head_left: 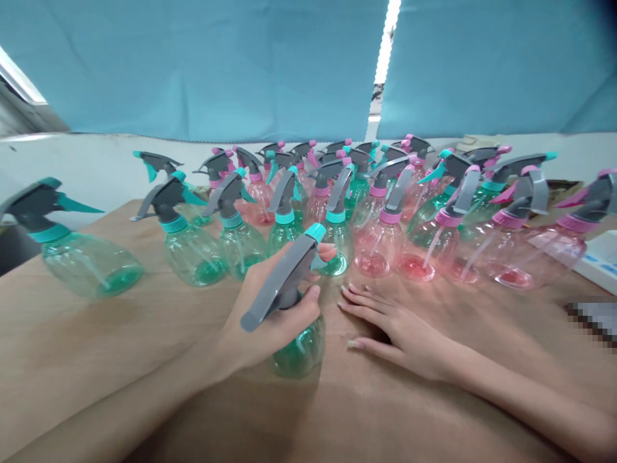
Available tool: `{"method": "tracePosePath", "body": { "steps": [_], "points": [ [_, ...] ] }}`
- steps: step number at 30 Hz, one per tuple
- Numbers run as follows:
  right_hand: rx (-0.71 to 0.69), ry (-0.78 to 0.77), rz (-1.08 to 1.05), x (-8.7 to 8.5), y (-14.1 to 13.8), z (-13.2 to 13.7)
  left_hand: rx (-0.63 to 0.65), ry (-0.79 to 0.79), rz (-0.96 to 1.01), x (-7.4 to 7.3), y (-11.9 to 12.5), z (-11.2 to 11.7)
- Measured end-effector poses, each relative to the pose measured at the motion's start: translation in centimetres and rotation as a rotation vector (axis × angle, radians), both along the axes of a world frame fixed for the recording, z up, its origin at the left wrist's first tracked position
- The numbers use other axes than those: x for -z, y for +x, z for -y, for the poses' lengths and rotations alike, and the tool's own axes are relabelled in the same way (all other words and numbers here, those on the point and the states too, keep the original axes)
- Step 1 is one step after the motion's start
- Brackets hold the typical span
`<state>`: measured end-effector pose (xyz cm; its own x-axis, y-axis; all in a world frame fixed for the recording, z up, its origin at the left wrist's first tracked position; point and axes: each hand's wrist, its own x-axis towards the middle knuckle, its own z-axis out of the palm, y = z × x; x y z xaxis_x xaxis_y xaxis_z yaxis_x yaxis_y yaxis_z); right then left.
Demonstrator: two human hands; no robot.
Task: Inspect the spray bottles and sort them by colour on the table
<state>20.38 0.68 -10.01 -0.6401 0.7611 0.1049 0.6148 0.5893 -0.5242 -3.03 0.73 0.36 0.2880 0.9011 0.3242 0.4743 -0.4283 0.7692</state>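
Note:
My left hand [274, 308] is wrapped round the neck of a green spray bottle [299, 350] with a grey and teal trigger head. The bottle is near the front middle of the table, its nozzle facing away from me; my fingers hide its collar and trigger. Palm down, my right hand [395, 325] rests on the wooden table with fingers spread, holding nothing. Just beyond my hands stand a green spray bottle [337, 241] and a pink spray bottle [378, 247].
Several more green and pink bottles crowd the table [183, 334] behind, among them a green one [91, 263] at far left and a pink one [554, 251] at right. A blurred-out flat object [598, 318] lies at the right edge. Blue cloth [241, 71] hangs behind.

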Motion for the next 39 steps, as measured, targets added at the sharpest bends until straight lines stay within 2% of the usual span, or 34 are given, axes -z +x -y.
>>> {"method": "tracePosePath", "body": {
  "steps": [4,10,18,30,39],
  "points": [
    [0.000,-0.001,0.014,0.0,0.0,0.0,0.088,-0.099,0.058,-0.2,0.0,-0.1],
    [-0.008,0.004,0.049,0.0,0.0,-0.1,0.121,-0.061,0.083,0.2,-0.1,-0.5],
    [0.002,-0.001,0.028,-0.3,-0.2,0.0,0.125,-0.070,0.065,0.2,-0.4,-0.4],
    [0.005,-0.016,0.068,-0.2,-0.2,-0.1,0.183,-0.080,0.072,1.2,-1.0,-0.4],
    [0.003,-0.010,0.061,-0.2,-0.2,-0.1,0.147,-0.075,0.104,1.1,-0.8,-0.5]
  ]
}}
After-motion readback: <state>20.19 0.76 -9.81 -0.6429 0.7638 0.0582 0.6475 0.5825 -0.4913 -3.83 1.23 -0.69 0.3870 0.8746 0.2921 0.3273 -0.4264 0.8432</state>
